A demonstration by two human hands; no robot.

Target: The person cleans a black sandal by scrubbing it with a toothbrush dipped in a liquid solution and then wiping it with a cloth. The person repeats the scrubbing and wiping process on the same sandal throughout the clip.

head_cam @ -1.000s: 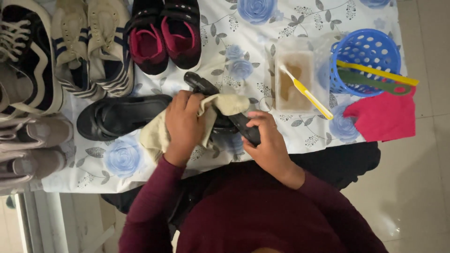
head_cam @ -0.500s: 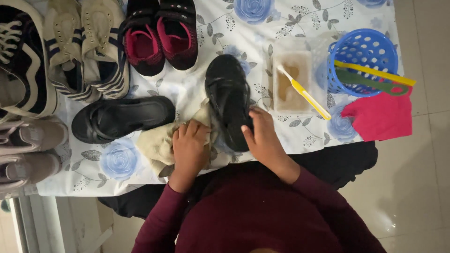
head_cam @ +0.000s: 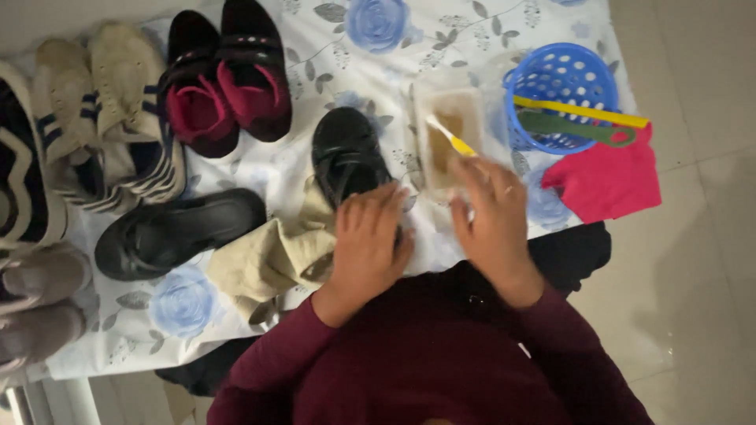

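Note:
A black sandal (head_cam: 346, 153) lies on the flower-patterned tablecloth (head_cam: 441, 31), toe pointing away from me. My left hand (head_cam: 368, 240) presses down on its heel end, fingers curled over it. A crumpled beige cloth (head_cam: 272, 260) lies just left of that hand, touching the sandal. My right hand (head_cam: 492, 216) is blurred, its fingers stretched over the handle of a yellow brush (head_cam: 449, 135). The brush rests across a clear tub (head_cam: 472, 106) of brownish liquid. I cannot tell whether the fingers have closed on the handle.
The second black sandal (head_cam: 177, 232) lies to the left. Dark red-lined shoes (head_cam: 220, 86), beige sneakers (head_cam: 110, 118), a black-and-white sneaker (head_cam: 24, 173) and grey shoes (head_cam: 39, 299) fill the left side. A blue basket (head_cam: 563, 75) holding long tools and a red cloth (head_cam: 606, 181) sit right.
The sandal went from my hands and the cloth down onto the table. My left hand moved off the cloth onto its heel, and my right hand left the sandal for the brush.

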